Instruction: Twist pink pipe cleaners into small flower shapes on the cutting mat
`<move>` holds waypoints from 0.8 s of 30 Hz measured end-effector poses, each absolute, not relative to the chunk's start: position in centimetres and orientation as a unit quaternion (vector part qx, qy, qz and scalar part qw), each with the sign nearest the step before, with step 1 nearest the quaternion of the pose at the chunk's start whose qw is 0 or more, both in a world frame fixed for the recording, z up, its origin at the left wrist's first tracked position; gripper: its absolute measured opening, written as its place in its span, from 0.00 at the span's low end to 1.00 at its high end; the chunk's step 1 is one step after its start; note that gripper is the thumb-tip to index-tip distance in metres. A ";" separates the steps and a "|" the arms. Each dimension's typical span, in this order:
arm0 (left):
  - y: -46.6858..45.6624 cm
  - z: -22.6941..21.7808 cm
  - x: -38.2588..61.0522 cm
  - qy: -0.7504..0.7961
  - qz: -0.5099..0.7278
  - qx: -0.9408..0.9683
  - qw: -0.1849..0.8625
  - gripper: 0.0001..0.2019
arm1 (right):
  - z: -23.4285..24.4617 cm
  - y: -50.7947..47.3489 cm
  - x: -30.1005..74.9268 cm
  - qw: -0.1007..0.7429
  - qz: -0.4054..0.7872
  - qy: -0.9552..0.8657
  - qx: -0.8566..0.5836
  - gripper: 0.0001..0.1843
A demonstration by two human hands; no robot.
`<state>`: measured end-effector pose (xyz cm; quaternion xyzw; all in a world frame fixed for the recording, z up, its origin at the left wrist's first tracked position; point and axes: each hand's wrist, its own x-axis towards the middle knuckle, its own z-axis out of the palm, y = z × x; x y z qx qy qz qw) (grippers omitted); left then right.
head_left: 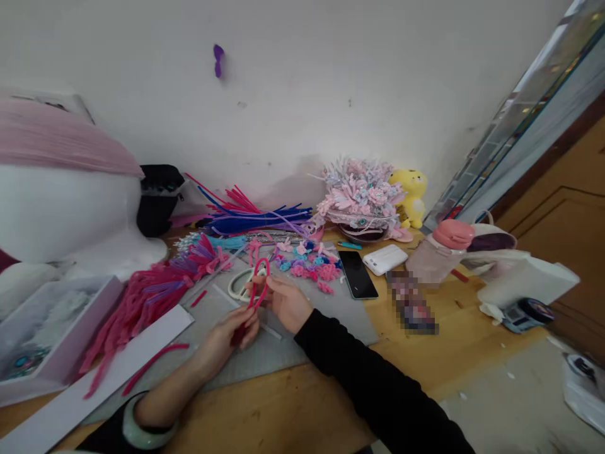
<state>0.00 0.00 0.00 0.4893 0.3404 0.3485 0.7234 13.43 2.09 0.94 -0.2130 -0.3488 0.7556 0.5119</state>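
Note:
A bright pink pipe cleaner (260, 261), bent into a long narrow loop, is held upright between my two hands above a grey mat (283, 359). My left hand (232, 334) pinches its lower end. Fingers of my right hand (286, 301) are closed on the side of the loop, a little higher up. Just behind the loop, white-handled scissors (236, 287) lie on the mat, partly hidden by my hands. A short pink piece (198, 298) lies left of them, and a longer red pipe cleaner (154, 366) curves near my left forearm.
Bundles of pink pipe cleaners (151, 293) and blue ones (259, 221) lie left and behind. Small fuzzy flowers (326, 271) cover the mat's back right. A phone (358, 275), a white power bank (385, 258) and a pink-lidded bottle (437, 252) stand right; a white box (85, 340) left.

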 end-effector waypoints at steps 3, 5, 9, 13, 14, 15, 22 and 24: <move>0.0 0.1 0.0 0.347 0.351 0.496 0.714 0.15 | 0.9 2.1 13.4 0.521 0.731 -0.372 -0.236 0.10; 0.1 0.1 0.1 0.354 0.348 0.505 0.706 0.16 | 0.8 2.1 13.0 0.525 0.717 -0.384 -0.250 0.10; 0.0 0.4 0.1 0.366 0.339 0.510 0.701 0.17 | 1.0 2.4 13.2 0.517 0.615 -0.469 -0.367 0.11; 0.0 0.6 0.1 0.367 0.341 0.498 0.708 0.17 | 2.5 1.6 17.6 0.429 0.277 -0.678 -0.528 0.13; 0.0 0.5 0.1 0.367 0.341 0.496 0.709 0.16 | 2.9 1.1 19.6 0.391 0.182 -0.709 -0.558 0.15; 0.1 0.5 0.1 0.366 0.342 0.496 0.709 0.16 | 3.3 0.4 21.8 0.348 0.098 -0.723 -0.589 0.17; 0.3 0.1 0.0 0.356 0.345 0.497 0.712 0.16 | 2.1 -4.8 34.5 0.206 -0.153 -0.547 -0.797 0.20; 0.3 0.1 0.0 0.357 0.344 0.497 0.712 0.16 | 1.6 -5.5 35.8 0.178 -0.171 -0.519 -0.818 0.20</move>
